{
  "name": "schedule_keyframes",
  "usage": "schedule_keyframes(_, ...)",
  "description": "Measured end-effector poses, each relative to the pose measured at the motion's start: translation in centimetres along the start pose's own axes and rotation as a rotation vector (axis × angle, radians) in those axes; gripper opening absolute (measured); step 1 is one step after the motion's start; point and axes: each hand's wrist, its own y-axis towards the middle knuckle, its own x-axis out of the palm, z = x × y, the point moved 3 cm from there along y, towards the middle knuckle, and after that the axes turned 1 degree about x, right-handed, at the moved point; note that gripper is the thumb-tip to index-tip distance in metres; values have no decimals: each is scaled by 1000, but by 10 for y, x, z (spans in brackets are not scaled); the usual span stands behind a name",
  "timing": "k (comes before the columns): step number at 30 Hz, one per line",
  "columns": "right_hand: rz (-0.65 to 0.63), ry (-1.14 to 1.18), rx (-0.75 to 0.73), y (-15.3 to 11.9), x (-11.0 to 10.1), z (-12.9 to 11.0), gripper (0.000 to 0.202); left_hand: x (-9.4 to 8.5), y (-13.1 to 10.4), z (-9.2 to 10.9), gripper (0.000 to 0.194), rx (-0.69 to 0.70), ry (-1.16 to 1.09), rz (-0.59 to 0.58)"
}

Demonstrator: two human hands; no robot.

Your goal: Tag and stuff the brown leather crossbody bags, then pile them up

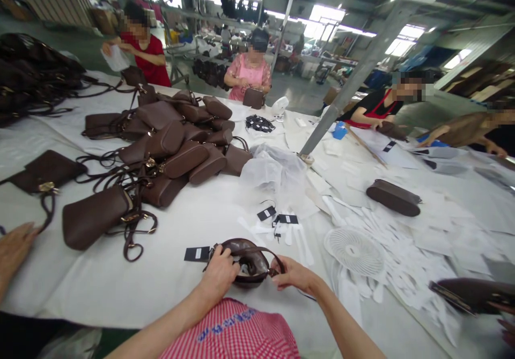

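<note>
In the head view, a dark brown handbag [257, 262] stands with its mouth open at the table's front edge, close to my body. My left hand [219, 273] grips the bag's left rim, fingers curled over it. At the other end, my right hand [292, 274] pinches the bag by the base of its strap [277, 257]. The strap arches over the opening. From the left side a black hang tag [196, 254] with a white label sticks out. Parts of the bag's near wall are hidden by my hands.
A heap of brown handbags [173, 144] covers the table's left half. More black tags [287, 219] lie ahead. White paper strips and a round white fan [354, 251] are to the right, near a single bag [393, 197]. A slanted metal post [341, 90] rises beyond. Co-workers surround the table.
</note>
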Motion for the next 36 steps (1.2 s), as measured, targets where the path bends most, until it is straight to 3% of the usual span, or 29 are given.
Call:
schedule_keyframes(4, 197, -81, -158, -13, 3, -30, 24, 3, 2, 3, 18, 6, 8, -22)
schedule_keyframes(9, 389, -491, -401, -16, 20, -61, 3, 2, 3, 4, 16, 21, -3, 20)
schedule_keyframes(13, 488, -396, -370, -5, 23, -40, 7, 0, 1, 0, 16, 22, -15, 23)
schedule_keyframes(18, 773, -315, -433, -7, 15, 4, 27, -3, -3, 3, 15, 43, -11, -57)
schedule_keyframes(23, 584, -207, -474, -1, 26, 36, 32, -13, 8, 27, 41, 239, -31, 99)
schedule_keyframes(28, 718, -185, -493, 4, 29, 38, 29, -11, 29, 45, 32, 342, -64, 169)
schedule_keyframes(36, 674, 3, -443, 4, 47, 19, 22, -2, 35, 42, 20, 150, -36, 84)
